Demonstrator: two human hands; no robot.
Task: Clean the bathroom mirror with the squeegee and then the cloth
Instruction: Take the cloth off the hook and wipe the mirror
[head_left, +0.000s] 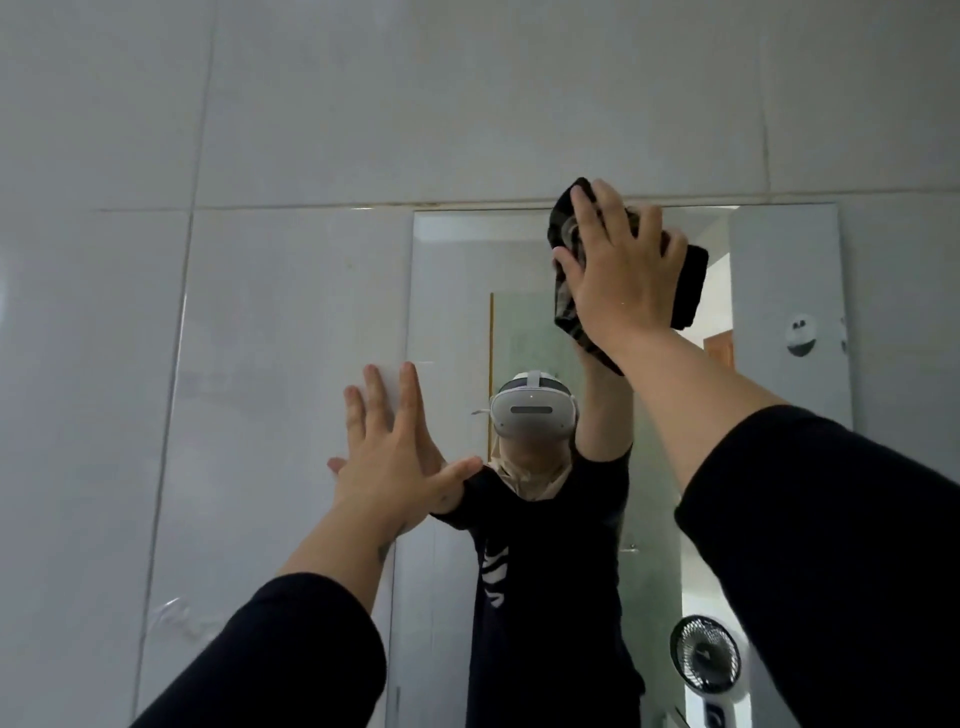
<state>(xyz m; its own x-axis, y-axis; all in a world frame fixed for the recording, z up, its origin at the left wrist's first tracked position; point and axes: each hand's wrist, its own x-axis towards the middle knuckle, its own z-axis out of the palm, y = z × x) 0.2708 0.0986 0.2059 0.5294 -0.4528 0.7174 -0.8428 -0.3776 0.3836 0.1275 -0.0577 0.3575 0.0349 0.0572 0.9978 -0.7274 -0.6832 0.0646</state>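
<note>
A tall frameless mirror (779, 291) hangs on the grey tiled wall. My right hand (618, 270) presses a dark cloth (691, 286) flat against the glass near the mirror's top edge, fingers spread over it. My left hand (395, 457) lies flat and open on the wall at the mirror's left edge, holding nothing. The glass reflects a person in a dark shirt with a white headset. No squeegee is in view.
Large grey wall tiles (260, 312) surround the mirror. A small round white hook (800, 335) sticks to the wall right of the mirror. The reflection shows a small black-and-white fan (704, 654) low at the right.
</note>
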